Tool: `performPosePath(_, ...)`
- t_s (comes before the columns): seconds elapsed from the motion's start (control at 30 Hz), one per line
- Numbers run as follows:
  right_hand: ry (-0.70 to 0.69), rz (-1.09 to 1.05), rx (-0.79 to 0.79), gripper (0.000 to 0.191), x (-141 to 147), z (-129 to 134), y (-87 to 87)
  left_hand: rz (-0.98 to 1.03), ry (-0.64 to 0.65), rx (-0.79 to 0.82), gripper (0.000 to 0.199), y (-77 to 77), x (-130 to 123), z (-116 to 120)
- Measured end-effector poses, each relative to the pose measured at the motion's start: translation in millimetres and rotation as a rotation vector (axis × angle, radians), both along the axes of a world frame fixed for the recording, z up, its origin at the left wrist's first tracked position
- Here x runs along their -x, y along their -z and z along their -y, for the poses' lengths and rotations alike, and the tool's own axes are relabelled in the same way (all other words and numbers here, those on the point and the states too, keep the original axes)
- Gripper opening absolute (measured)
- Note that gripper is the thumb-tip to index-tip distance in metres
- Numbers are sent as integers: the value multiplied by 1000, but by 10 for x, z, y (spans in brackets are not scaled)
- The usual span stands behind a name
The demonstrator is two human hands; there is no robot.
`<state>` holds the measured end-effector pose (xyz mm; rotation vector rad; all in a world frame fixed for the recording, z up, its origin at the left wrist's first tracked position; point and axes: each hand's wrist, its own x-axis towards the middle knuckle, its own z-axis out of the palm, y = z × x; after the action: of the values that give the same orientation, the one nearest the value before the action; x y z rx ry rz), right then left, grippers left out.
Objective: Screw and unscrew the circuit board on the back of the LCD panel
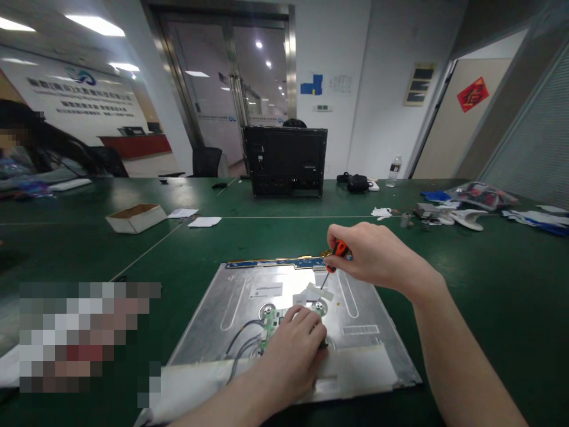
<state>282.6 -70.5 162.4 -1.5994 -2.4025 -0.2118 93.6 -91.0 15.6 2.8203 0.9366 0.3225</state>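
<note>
A flat silver display panel (pixel 368 308) lies back side up on the table, with a blue strip board (pixel 267 264) along its far edge. My right hand (pixel 377 255) is closed around the red and black handle of a screwdriver (pixel 339 249). Its shaft slants down to pieces of pale tape (pixel 320 291) on the panel. Over a green circuit board (pixel 270 323) rests my left hand (pixel 300 341), fingers bent and close together, covering the board's right part. Dark cables (pixel 242 338) run from the board's left side toward me. What lies beneath my left fingers is hidden.
Beyond the panel stands a black monitor housing (pixel 287 160). A white open box (pixel 136 218) and papers (pixel 204 222) lie to the left. At the right are a bottle (pixel 393 171), white parts and a plastic bag (pixel 482 194). Another person (pixel 48 139) sits at far left.
</note>
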Motion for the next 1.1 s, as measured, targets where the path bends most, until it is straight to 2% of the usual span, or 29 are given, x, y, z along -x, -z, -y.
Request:
performPosePath(0.23, -33, -54, 37, 17, -23, 28, -44, 96, 26, -125, 17, 89, 104, 167)
performPosePath(0.33, -111, -113, 78, 18, -32, 56, -55, 50, 97, -142, 13, 165, 143, 246)
performPosePath(0.47, -251, -138, 167, 13, -3, 67, -21, 41, 94, -120, 17, 220, 173, 295)
performPosePath(0.6, -320, -75, 224, 10, 80, 33, 52, 16, 101, -115, 23, 241, 180, 302)
performPosePath(0.93, -324, 1, 243, 11, 208, -35, 172, -20, 71, -105, 31, 348, 165, 290)
performPosePath(1.1, -316, 14, 249, 11, 219, -54, 197, -4, 57, -66, 28, 327, 165, 295)
